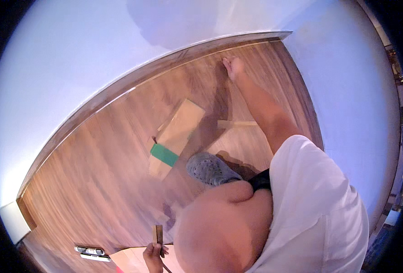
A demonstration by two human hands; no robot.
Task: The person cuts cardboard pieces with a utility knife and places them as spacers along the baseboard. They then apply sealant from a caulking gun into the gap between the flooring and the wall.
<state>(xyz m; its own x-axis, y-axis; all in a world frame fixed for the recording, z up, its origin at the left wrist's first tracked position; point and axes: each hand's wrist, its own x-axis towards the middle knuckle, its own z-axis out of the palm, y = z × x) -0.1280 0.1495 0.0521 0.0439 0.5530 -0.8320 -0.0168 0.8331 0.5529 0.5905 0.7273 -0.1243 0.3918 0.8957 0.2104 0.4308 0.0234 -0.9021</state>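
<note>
My right arm reaches out to the far side, and my right hand (234, 67) is low over the wood-look floor close to the brown skirting board (174, 58). Its fingers look closed; anything between them is too small to make out. At the lower edge, beside my bent knee, my left hand (154, 255) grips a small flat brown piece (157, 234) that sticks up from the fingers. A thin dark stick shows below this hand, and I cannot tell whether it belongs to the piece.
A tan cardboard piece (183, 129) with a green strip (164, 155) lies mid-floor, left of my grey clog (210, 169). A narrow tan strip (242, 123) lies under my right arm. Two slim white-and-black objects (90, 250) and a tan sheet (129, 258) sit lower left. White walls (347, 82) meet at the far right corner.
</note>
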